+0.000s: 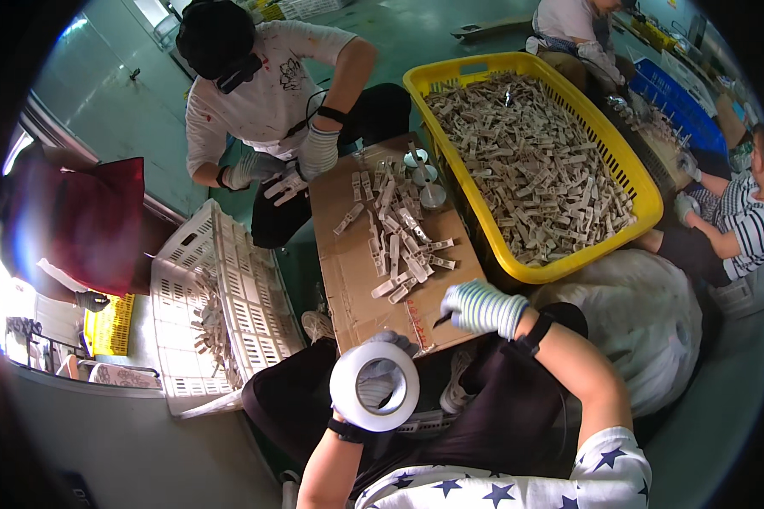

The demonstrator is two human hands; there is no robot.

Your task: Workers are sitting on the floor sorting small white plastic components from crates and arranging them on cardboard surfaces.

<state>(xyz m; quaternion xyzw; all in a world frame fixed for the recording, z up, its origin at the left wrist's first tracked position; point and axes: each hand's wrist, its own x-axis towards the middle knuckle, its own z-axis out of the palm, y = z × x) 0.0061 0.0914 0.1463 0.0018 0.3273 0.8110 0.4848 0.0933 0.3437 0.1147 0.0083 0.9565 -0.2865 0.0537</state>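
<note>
My left hand (380,378), in a grey glove, is closed round a wide roll of white tape (344,388). Its palm shows through the ring, and its fingertips curl over the upper rim. My right hand (484,309) wears a striped glove and is closed on a small dark thing (441,321) whose tip pokes out to the left; its kind is too small to tell. Both hands are at the near edge of a brown cardboard sheet (348,293). A loose heap of small whitish clip-like plastic pieces (396,246) lies on the cardboard, beyond my hands.
A yellow basket (530,273) full of similar pieces stands at right, beside a large translucent plastic bag (637,331). White crates (246,288) stand at left. Across the cardboard, a gloved co-worker (272,102) handles pieces near small round containers (431,197). Other people sit at right.
</note>
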